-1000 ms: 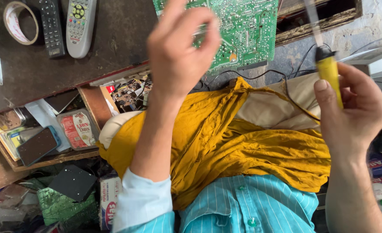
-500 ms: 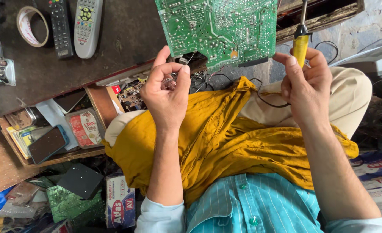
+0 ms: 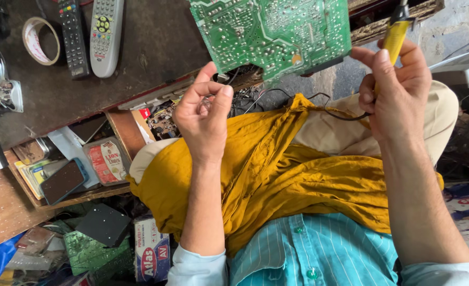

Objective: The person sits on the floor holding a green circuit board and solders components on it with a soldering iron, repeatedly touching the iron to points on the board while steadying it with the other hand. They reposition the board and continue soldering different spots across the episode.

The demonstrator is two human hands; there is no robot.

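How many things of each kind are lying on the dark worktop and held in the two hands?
Remote controls, one black and one grey: 2
Beige tape roll: 1
Green circuit board: 1
Yellow-handled soldering iron, in right hand: 1
Thin wire, in left hand: 1
Total: 6

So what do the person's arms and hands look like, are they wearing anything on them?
Both hands are bare: no gloves, rings or watch show on the left hand or the right hand. The forearms are bare too. Pale blue sleeves are pushed up near the elbows, the left sleeve and the right sleeve, on a teal striped shirt with small buttons.
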